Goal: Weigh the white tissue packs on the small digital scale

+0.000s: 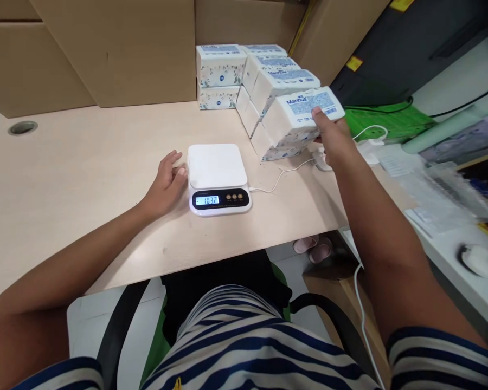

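Note:
A white digital kitchen scale [217, 167] lies on the table, its pan bare and its lit display showing digits that look like 103.2. Just left of it rests my left hand [169, 179], fingers loosely apart and holding nothing, the fingertips close to the scale's edge. My right hand [333, 130] grips a tissue pack [305, 111] by its right end, thumb on top. This pack is at the front of a two-layer stack of tissue packs [274, 86], over a lower pack [274, 149]. The fingers under its right end are partly hidden.
Cardboard boxes [126, 49] stand along the back of the table. A white cable [282, 176] runs from the scale toward the right. Beyond my right arm lie a green mat [390, 127] and plastic bags [451, 189]. A cable hole [23, 128] is at the left.

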Available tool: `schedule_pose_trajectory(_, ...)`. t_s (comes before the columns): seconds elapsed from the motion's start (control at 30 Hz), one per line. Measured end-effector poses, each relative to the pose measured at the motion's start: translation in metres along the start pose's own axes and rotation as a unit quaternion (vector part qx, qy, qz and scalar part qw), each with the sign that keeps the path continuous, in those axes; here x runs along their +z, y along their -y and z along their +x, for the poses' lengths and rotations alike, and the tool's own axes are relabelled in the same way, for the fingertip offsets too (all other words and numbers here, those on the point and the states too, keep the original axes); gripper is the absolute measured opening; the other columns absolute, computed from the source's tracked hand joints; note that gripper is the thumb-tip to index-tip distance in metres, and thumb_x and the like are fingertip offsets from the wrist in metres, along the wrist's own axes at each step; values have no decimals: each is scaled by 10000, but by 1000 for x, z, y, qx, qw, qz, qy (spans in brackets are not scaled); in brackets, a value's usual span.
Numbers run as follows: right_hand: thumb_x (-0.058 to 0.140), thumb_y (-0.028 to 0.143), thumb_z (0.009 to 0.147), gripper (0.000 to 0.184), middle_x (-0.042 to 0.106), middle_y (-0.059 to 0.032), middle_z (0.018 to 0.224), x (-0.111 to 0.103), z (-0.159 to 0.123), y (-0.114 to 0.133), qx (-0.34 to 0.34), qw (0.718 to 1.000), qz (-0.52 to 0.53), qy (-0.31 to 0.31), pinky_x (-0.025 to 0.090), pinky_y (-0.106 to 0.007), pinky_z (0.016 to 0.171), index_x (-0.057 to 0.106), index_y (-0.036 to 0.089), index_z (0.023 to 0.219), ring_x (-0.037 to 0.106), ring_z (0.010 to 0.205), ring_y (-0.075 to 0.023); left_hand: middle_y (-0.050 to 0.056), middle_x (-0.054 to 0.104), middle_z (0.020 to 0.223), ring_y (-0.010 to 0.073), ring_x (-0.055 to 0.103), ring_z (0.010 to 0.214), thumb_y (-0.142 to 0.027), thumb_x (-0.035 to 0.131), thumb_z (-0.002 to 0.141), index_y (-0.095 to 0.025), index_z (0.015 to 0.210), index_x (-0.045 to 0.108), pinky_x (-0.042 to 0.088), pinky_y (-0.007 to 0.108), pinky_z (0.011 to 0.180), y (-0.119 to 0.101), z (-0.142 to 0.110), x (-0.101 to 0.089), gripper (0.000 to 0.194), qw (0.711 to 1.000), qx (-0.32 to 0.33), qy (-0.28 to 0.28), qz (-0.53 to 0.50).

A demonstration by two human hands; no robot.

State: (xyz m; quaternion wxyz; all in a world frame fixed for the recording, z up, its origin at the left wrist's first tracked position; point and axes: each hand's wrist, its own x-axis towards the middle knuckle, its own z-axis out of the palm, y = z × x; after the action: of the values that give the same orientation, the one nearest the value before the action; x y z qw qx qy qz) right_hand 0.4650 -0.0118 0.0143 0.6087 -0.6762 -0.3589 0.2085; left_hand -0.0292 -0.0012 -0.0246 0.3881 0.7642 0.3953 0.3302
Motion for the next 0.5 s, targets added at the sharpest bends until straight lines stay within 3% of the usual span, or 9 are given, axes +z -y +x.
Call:
schedule_pose_trajectory(0.17,993,573,827,551,806,-104,1351,-14,-5,16,85,996,2,-13,527,-674,1129,702,298,1207,694,1052,-270,133,221,1956,372,633,1577,-896,475,1094,-356,1701,415,445,638,1434,9,3,1,815,1000,14,4,-5)
schedule_pose_trajectory(0.37,955,508,820,408,778,-105,1074,-34,-1,33,57,997,40,44,610,-508,887,666,303,1023,749,1008,-275,200,248,1933,385,653,1542,-839,496,1117,-304,1721,406,475,681,1394,14,2,2,812,999,35,9,17)
schedule_pose_trajectory(0.5,945,530,760,510,749,-82,1047,-11,-42,46,58,994,88,42,654,-512,872,645,294,1098,744,974,-273,209,259,1927,411,617,1581,-880,449,1108,-293,1731,407,485,704,1377,11,-1,1,857,999,46,14,19)
